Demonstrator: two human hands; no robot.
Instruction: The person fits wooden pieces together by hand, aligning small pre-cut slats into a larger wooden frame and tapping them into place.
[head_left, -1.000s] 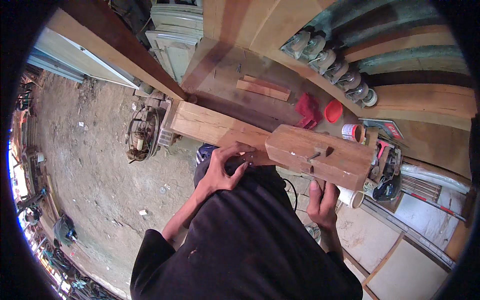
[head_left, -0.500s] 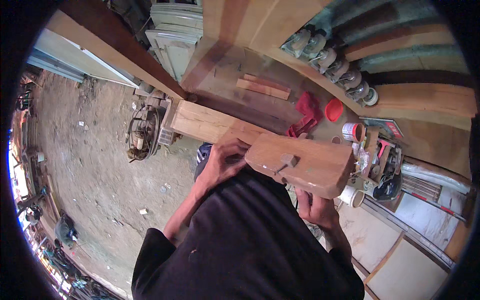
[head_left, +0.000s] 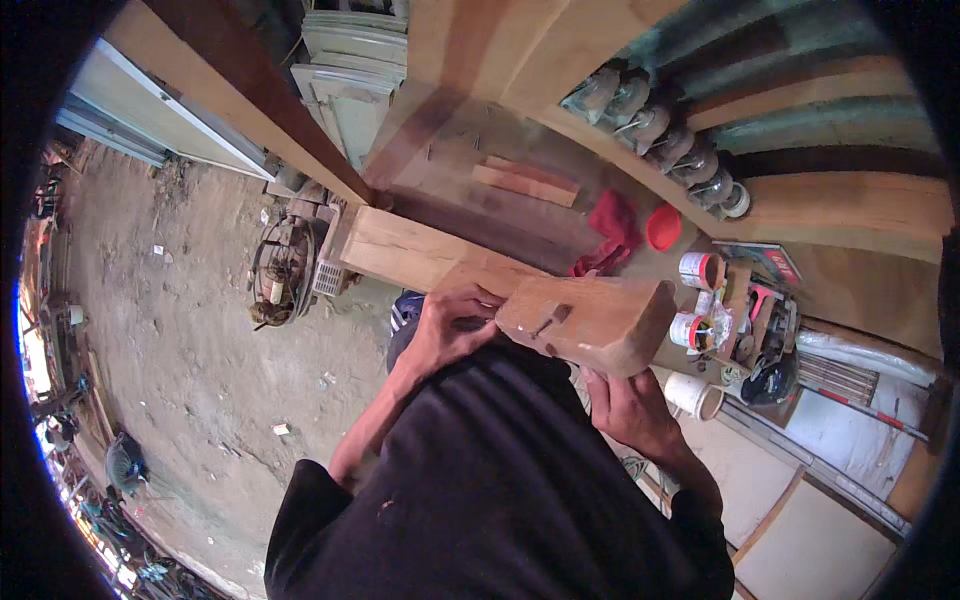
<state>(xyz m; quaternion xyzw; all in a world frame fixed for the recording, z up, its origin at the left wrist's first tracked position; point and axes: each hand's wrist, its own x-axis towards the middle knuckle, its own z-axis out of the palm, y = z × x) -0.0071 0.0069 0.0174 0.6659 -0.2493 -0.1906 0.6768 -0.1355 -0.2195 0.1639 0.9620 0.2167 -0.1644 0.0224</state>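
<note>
A thick brown wooden block [head_left: 600,310] is held in front of my body, its right end thick and rounded. A small dark peg-like piece [head_left: 547,324] sticks out of its upper face. My left hand [head_left: 447,325] is bent at the block's left end, with its fingertips against that end or just behind it. From below, my right hand [head_left: 632,405] grips the block's near right edge, part of its fingers hidden underneath. Behind the block a long pale wooden board [head_left: 430,250] runs off to the upper left; the block covers its right end.
A large workbench top [head_left: 450,150] carries wood offcuts [head_left: 525,180], a red cloth [head_left: 612,225] and a red lid [head_left: 663,228]. Glass lamps [head_left: 690,155] line its far right. Cans [head_left: 697,270] and a tool box [head_left: 760,315] stand at right. A machine [head_left: 280,265] sits on the dirt floor.
The block has tilted, its right end shifting left and up so that more of the end face shows. My right hand has moved slightly with it. My left hand stays nearly where it was.
</note>
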